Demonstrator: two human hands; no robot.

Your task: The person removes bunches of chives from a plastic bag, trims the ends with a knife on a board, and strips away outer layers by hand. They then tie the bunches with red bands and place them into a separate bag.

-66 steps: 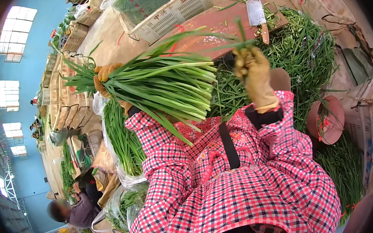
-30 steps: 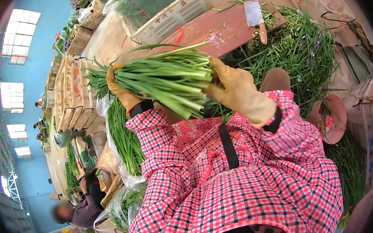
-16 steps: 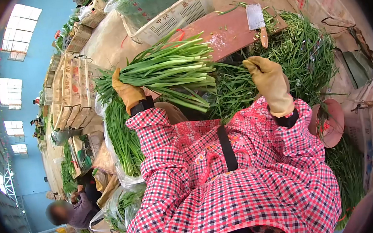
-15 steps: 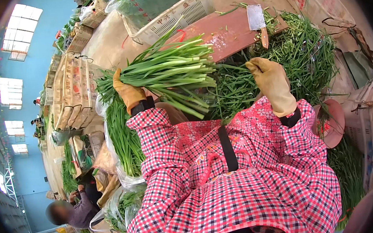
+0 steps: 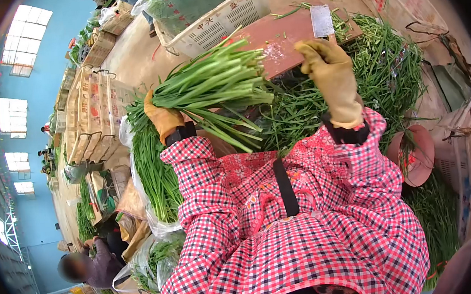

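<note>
From the head view, left hand (image 5: pixel 161 119) is gripping a bunch of green chives (image 5: pixel 213 84) at its base, fingers wrapped tight, bunch lying raised across the lap. Right hand (image 5: pixel 326 63), gloved, is reaching onto the red worktop (image 5: pixel 276 34) at the cleaver (image 5: pixel 322 20) handle; cannot tell whether its fingers are clasping it.

Produce market hall, crates (image 5: pixel 218 14), piled greens (image 5: pixel 385 61)

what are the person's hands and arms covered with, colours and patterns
Both the left hand and the right hand wear tan-yellow work gloves, creased and a bit soiled. A dark cuff shows at each wrist. The sleeves are red, white and black check cloth, matching the checked smock, which has a dark strap down the chest.
</note>
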